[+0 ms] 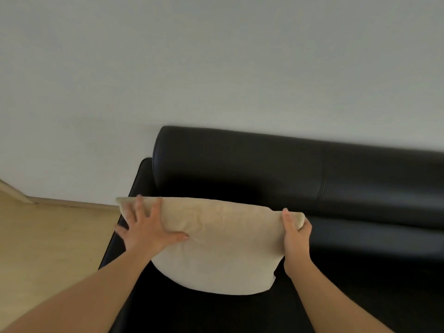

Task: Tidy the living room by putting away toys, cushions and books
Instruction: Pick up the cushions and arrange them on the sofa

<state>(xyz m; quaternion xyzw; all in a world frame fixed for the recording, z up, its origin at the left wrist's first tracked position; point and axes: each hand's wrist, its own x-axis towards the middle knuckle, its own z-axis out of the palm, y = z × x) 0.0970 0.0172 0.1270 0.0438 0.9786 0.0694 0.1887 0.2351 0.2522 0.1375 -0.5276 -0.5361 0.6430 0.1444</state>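
Wall (216,68): plain and pale, it fills the upper half of the view; the sofa stands against it.
Sofa (312,176): black leather, with a round backrest and a low armrest on the left end. It seems to be the home place for the cushion, so this is where the person works.
Floor (48,236): light wood, left of the sofa, with a skirting board (72,203) along the wall.
Cushion (221,248): beige and soft, standing upright in the left corner of the sofa, in front of the backrest and beside the armrest. Its lower edge probably sits on the seat, but the dark leather makes this hard to see.
Left hand (144,231): fingers spread wide and flat, pressing on the upper left part of the cushion. I think this push leans the cushion into the corner and smooths it.
Right hand (296,239): it grips the upper right corner of the cushion, thumb in front and fingers curled behind. This hold keeps the cushion upright and lets the person steer its angle while the other hand presses.
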